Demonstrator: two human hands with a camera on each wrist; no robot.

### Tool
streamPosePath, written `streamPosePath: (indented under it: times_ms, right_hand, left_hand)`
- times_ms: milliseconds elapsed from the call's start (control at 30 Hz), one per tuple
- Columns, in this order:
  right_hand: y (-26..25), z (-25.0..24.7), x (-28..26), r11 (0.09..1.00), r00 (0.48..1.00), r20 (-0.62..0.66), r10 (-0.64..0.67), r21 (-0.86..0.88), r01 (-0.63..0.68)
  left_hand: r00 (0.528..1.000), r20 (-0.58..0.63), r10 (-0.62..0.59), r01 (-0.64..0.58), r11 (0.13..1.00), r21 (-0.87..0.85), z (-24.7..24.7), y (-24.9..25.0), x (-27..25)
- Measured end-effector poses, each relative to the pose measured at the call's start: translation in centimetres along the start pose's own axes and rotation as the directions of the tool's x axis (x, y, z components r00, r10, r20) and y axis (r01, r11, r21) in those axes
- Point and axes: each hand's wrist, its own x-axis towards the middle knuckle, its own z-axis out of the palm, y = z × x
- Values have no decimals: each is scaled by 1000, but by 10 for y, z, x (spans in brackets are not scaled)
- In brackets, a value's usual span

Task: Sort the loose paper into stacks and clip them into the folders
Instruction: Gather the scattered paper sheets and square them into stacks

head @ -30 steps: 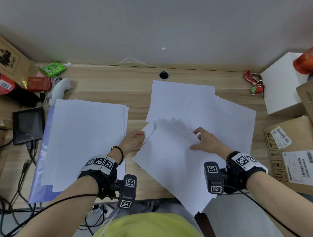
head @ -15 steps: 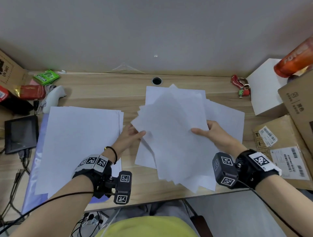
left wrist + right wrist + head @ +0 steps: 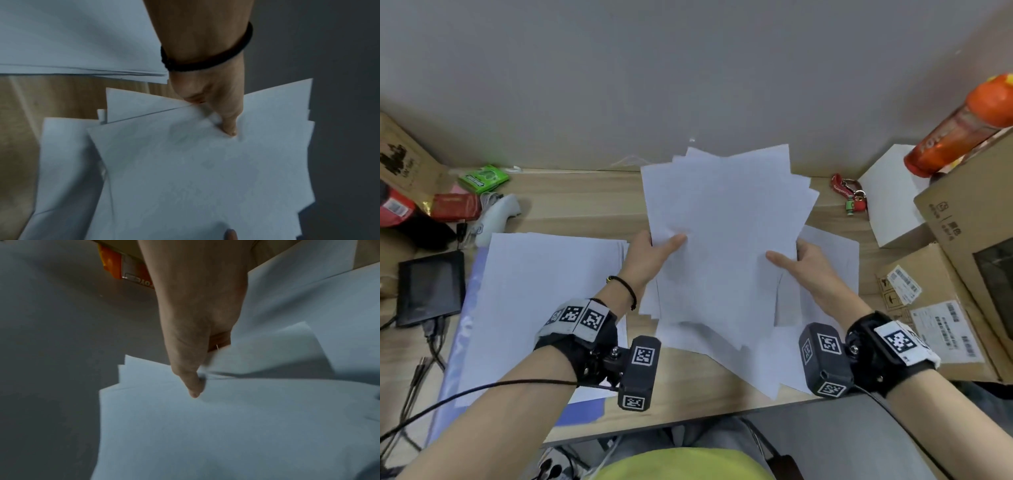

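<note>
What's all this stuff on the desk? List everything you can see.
Held sheaf of paper: several uneven sheets, white, raised mid-desk.
Loose sheets: a few, white, on the desk under the sheaf.
Paper stack: one, white, left, on a blue folder.
Tablet: one, black, far left.
Green packet: one, back left.
Keyring: one, red, back right.
Cardboard boxes: brown, right.
Bottle: one, orange, on the boxes.
Left hand: pinches the sheaf's left edge.
Right hand: pinches its right edge.
</note>
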Motion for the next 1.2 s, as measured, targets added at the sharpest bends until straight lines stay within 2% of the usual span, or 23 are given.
streamPosePath:
  times_ms: [100,167,233,333,433,567,800,900,967,1033,1100,1200]
  right_hand:
    - [-19,4,-6,994,994,-45,-104,21,105]
    - [-24,11,-8,986,990,-51,-133,98,138]
    - [-15,22,-6,982,994,-15,-112,148,113]
    - [10,44,-6,999,997,75,-5,45,1]
    - [24,51,-7,991,998,9,60,122,-61]
    - [23,43,-2,981,996,-89,-7,193,25]
    - [32,55,-8,991,999,-26,36,130,-32]
    - [16,61,-8,977,994,-104,20,211,3]
    - [3,59,-6,963,983,-181,-2,266,51]
    - [-2,53,-3,949,978,-204,-38,300,100]
    - [4,52,0,960,987,-161,4,278,42]
    - [20,59,9,981,986,-21,167,99,-164]
  left_hand:
    - [992,-35,118,-121,987,-101,-10,22,0]
    - [985,-28,170,-172,978,-118,-18,29,-1]
    - [990,35,134,-132,990,-48,-22,24,-4]
    - [997,78,11,-13,1000,25,-21,7,-9]
    - [999,40,-10,10,1000,-11,-17,0,-14]
    - [998,60,10,-7,999,-48,-26,12,-17]
    - [990,143,-8,-1,998,62,-33,0,-23]
    - [992,120,44,-51,997,54,-24,6,-25]
    - [992,86,90,-91,996,0,-20,15,-23]
    - [990,60,125,-121,990,-69,-22,19,-19]
    - [991,67,111,-106,992,-75,-26,14,-16]
    - [991,130,-30,23,998,55,-25,-8,-10]
